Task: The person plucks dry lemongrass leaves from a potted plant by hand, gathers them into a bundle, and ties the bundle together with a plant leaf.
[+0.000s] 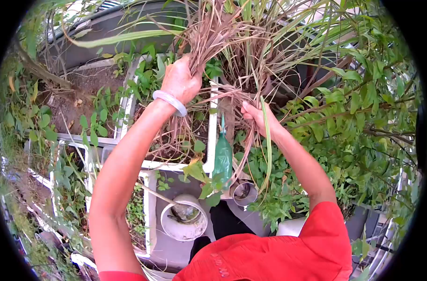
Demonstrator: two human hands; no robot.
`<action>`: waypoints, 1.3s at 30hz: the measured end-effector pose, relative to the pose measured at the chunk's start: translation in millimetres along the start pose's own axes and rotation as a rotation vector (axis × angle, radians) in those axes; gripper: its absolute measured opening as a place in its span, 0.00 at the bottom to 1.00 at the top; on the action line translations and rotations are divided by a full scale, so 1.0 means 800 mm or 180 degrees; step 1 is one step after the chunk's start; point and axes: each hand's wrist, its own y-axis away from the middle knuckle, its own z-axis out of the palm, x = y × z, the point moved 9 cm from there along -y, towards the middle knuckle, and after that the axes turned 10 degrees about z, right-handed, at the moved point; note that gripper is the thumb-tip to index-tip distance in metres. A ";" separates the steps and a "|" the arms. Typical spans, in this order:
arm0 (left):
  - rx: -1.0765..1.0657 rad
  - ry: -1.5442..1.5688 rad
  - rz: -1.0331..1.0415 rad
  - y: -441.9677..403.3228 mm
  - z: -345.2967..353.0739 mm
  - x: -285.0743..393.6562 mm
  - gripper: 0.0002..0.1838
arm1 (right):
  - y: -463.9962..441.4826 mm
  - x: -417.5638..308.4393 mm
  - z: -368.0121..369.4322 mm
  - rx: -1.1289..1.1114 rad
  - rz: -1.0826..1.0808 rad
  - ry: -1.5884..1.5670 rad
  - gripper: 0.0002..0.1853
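Note:
My left hand (181, 80), with a pale bangle (170, 102) on its wrist, is closed round a thick bundle of dry brown leaves (211, 40) at the top centre. To the right and a little lower, my right hand (256, 116) is closed on several dry leaf strands that hang below it. Behind both hands stands a large clump of long grass (251, 61), brown at its base with green blades. One long green blade (267, 140) hangs down across my right hand.
White planter boxes (179, 166) with soil and leafy plants lie on the left. Below are a green bottle (222, 157), a white bucket (184, 229) with a stick in it and a small metal container (245, 193). Leafy branches (358, 122) fill the right side.

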 end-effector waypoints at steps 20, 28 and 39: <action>0.0969 0.0693 -0.0951 0.385 -0.347 0.101 0.24 | 0.305 -0.116 0.528 -0.2101 -0.0959 -0.0179 0.22; -0.0085 0.0690 -0.1493 0.386 -0.270 0.063 0.24 | 0.294 -0.072 0.498 -0.2817 -0.0015 -0.0351 0.12; -0.0245 0.0562 -0.1994 0.299 -0.171 -0.016 0.13 | 0.162 -0.069 0.380 -0.2507 -0.0390 0.0255 0.22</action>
